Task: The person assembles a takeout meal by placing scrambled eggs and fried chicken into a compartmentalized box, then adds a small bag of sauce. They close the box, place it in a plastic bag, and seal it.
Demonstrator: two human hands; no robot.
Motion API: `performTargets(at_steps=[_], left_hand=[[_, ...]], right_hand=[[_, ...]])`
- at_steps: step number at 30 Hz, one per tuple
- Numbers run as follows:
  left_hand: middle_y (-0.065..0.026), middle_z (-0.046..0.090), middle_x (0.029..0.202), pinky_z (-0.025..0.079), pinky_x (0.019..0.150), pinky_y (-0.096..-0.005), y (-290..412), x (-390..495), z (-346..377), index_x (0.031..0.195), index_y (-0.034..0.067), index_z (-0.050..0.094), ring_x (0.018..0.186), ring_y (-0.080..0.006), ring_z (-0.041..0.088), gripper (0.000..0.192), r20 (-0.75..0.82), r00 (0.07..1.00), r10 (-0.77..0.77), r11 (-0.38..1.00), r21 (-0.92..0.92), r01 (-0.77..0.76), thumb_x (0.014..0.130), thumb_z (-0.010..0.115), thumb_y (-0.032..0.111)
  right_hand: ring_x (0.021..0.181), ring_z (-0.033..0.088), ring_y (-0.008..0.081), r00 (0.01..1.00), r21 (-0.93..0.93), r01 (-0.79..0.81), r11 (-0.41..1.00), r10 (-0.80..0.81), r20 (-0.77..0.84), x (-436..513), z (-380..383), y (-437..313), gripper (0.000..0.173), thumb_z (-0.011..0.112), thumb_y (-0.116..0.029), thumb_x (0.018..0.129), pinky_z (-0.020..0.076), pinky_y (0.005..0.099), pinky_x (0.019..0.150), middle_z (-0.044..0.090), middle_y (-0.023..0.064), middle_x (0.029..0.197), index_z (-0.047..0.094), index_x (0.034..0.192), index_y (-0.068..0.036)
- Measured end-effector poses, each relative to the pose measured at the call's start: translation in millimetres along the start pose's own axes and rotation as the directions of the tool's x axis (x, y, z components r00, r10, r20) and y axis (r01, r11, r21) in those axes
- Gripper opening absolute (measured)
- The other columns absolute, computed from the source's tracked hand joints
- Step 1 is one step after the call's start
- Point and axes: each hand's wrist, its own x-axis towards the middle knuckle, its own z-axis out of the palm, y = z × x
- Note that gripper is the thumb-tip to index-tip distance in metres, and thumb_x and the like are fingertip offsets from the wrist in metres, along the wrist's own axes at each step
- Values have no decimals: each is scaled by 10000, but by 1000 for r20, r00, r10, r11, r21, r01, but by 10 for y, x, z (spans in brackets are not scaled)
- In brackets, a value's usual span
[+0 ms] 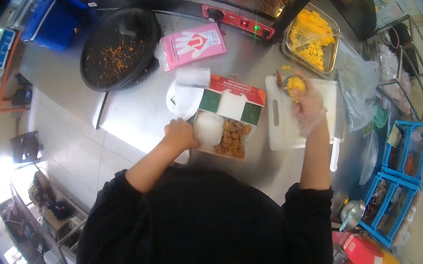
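In the head view, an open cardboard food box (247, 152) lies before me, its printed lid folded back. White rice (208, 128) fills its left side, and chopped brown meat (233, 138) its right. My left hand (180, 133) touches the box's left edge, fingers curled; whether it grips the box cannot be told. Over a white cutting board (274, 134), my right hand (310, 104), in a clear plastic glove, holds a small round cup (296, 86) with yellow food, seemingly scrambled egg. A clear container (335, 40) with more yellow food (312, 35) stands behind it.
A black stone mortar (120, 49) with reddish crumbs stands left of a pink glove box (193, 46). Behind runs a heated display case with a red control panel (239, 21). Clear plastic bags (356, 84) and a knife's white handle (335, 155) lie right. Blue baskets (399, 181) stand further right.
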Motion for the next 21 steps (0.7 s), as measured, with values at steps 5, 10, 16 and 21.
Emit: performTargets(at_steps=[5,10,16,21], left_hand=[[-201,586,1056,467,860,-403,-42,34,167,1083,57,628,993,-345,574,527,-176,984,-37,956,-294,-16,742,637,459],[-204,599,1100,456,878,-393,-183,-63,382,1180,38,558,1013,-344,579,634,-244,964,106,821,-525,-223,720,680,457],[-207,601,1094,460,861,-397,-311,-120,543,1181,30,567,1001,-344,583,667,-381,911,155,749,-556,-360,669,750,418],[-208,613,1025,467,834,-398,-337,-58,621,1133,25,604,946,-349,593,616,-445,881,159,749,-527,-401,667,757,397]], right_hand=[[526,471,64,988,-200,15,980,16,156,-413,560,285,542,696,-160,792,382,190,426,592,22,925,481,1290,-162],[820,611,209,868,-650,493,578,-375,325,-538,1109,760,592,727,-250,757,505,328,746,613,111,1013,481,1295,-209],[1088,535,369,973,-819,205,536,-19,231,-779,1540,1204,542,673,-330,766,450,424,895,524,185,1192,498,1276,-284],[1068,534,390,805,-824,555,113,-324,497,-866,1395,1153,531,606,-179,784,460,415,884,496,185,1205,469,1282,-299]])
